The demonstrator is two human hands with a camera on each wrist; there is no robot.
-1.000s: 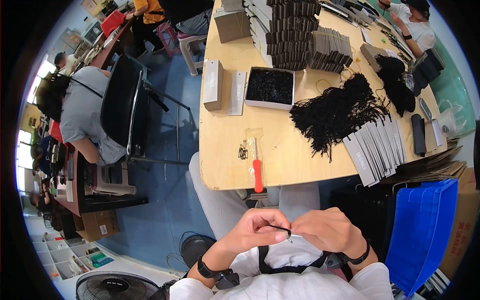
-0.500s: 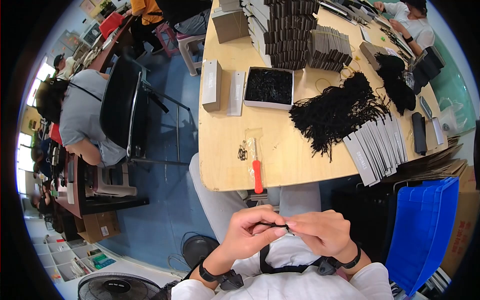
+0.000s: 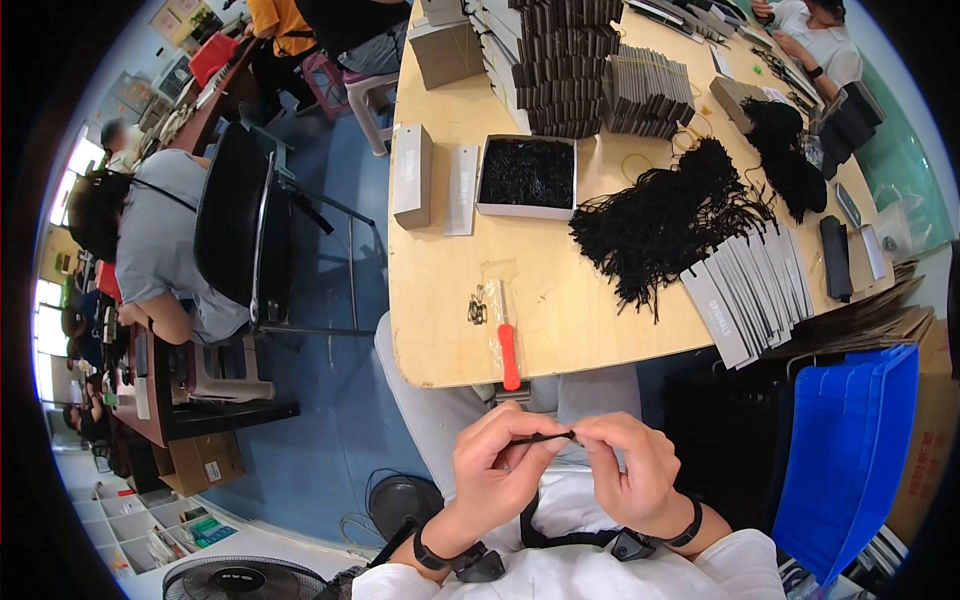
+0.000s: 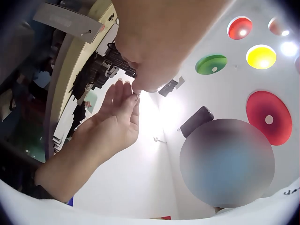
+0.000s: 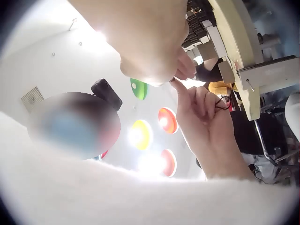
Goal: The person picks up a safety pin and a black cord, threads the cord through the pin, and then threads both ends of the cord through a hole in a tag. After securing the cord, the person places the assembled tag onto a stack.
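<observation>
Above my lap in the head view, my left hand (image 3: 505,462) holds a short black cord (image 3: 538,438) between thumb and curled fingers. My right hand (image 3: 637,468) pinches the cord's end, its thumb and index fingertips meeting the left ones. The right wrist view shows a black loop (image 5: 224,103) of the cord sticking out by the left fingers. A tiny metal piece (image 4: 137,97) glints at the right fingertips in the left wrist view. Ahead on the table lie a red-handled tool (image 3: 508,355) and several small metal clasps (image 3: 478,308).
On the table (image 3: 580,335) are a box of small black pieces (image 3: 527,172), a heap of black cords (image 3: 660,220), fanned grey tags (image 3: 745,295) and stacked grey tags (image 3: 565,75). A blue crate (image 3: 845,460) stands at right, a fan (image 3: 240,578) at lower left.
Both hands have risen slightly toward the table. The right hand has turned so its thumb shows, and the cord lies straighter between the hands. The metal hook visible earlier is now hidden in the head view.
</observation>
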